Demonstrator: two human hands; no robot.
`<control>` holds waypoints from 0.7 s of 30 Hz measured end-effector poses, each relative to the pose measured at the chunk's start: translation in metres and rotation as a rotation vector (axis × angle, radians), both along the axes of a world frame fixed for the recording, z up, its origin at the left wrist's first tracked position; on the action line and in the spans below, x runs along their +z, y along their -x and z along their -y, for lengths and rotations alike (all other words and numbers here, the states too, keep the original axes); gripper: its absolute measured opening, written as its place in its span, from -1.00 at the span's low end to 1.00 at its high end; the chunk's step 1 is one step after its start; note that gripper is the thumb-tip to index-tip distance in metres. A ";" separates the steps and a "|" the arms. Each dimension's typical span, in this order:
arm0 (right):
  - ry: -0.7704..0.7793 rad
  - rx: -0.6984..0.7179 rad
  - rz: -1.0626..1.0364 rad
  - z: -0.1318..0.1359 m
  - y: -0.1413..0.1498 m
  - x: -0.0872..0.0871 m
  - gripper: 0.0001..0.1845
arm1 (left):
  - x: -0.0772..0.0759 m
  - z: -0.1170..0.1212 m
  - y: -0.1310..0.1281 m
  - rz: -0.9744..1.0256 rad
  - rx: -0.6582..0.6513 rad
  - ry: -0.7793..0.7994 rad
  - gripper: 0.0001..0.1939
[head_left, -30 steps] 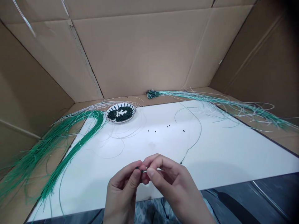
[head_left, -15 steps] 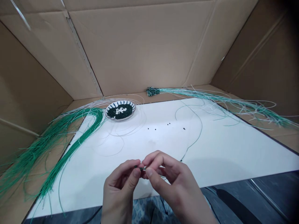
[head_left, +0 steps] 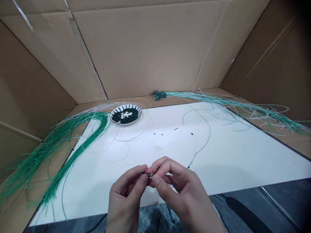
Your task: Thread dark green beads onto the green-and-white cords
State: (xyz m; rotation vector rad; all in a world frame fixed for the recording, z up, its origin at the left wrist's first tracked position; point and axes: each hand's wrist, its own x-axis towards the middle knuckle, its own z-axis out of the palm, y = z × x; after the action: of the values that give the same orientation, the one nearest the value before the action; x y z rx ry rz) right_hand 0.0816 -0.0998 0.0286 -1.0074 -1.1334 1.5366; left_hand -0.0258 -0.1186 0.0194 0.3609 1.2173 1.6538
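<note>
My left hand (head_left: 126,191) and my right hand (head_left: 177,184) meet low in the middle of the view, over a white board (head_left: 230,155). Between their fingertips is a thin green wire (head_left: 150,175) with a tiny dark bead (head_left: 143,173) at it. The left finger and thumb pinch the bead, and the right fingertips pinch the wire beside it. The fingers hide most of the wire end. A long green strand (head_left: 202,150) curves across the board towards my right hand.
A patterned plate (head_left: 125,122) of dark beads stands at the board's far edge, with several loose beads (head_left: 176,131) nearby. Green wire bundles (head_left: 73,158) lie left; a beaded bundle (head_left: 159,95) lies far right. Cardboard walls (head_left: 155,48) surround the board.
The view has shifted slightly. My hands have barely moved and stay pinched together at the wire and bead.
</note>
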 end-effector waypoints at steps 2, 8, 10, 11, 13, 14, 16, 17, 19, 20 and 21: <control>0.011 -0.014 -0.017 0.001 0.000 0.000 -0.83 | 0.000 0.000 0.000 0.015 0.014 0.002 -0.62; -0.007 -0.048 0.001 0.003 0.002 0.001 -0.83 | 0.000 0.001 0.001 0.024 0.025 0.003 -0.62; -0.016 -0.054 0.011 0.003 0.002 0.002 -0.83 | 0.000 0.001 0.001 0.023 0.028 -0.004 -0.63; -0.018 -0.057 0.013 0.003 0.003 0.002 -0.83 | 0.000 0.001 0.000 0.021 0.029 -0.005 -0.63; -0.018 -0.063 0.015 0.003 0.003 0.002 -0.83 | 0.000 0.001 -0.001 0.016 0.032 -0.005 -0.63; -0.018 -0.067 0.015 0.004 0.003 0.002 -0.83 | 0.000 0.002 -0.001 0.014 0.037 -0.006 -0.62; -0.019 -0.074 0.008 0.004 0.004 0.001 -0.83 | -0.001 0.002 -0.001 0.008 0.047 -0.017 -0.63; -0.020 -0.078 0.000 0.004 0.004 0.001 -0.83 | -0.003 0.002 0.000 -0.001 0.052 -0.027 -0.63; -0.019 -0.088 -0.020 0.005 0.005 0.001 -0.83 | -0.007 0.002 0.003 -0.029 0.050 -0.053 -0.65; -0.018 -0.092 -0.027 0.005 0.005 0.001 -0.83 | -0.010 0.002 0.006 -0.042 0.033 -0.070 -0.67; -0.018 -0.095 -0.027 0.005 0.005 0.001 -0.83 | -0.013 0.002 0.008 -0.053 0.009 -0.085 -0.69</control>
State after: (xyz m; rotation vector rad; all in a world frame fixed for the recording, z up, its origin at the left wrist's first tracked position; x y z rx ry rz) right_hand 0.0765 -0.1046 0.0299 -1.0113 -1.0637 1.4583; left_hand -0.0342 -0.1206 0.0068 0.4549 1.1913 1.7168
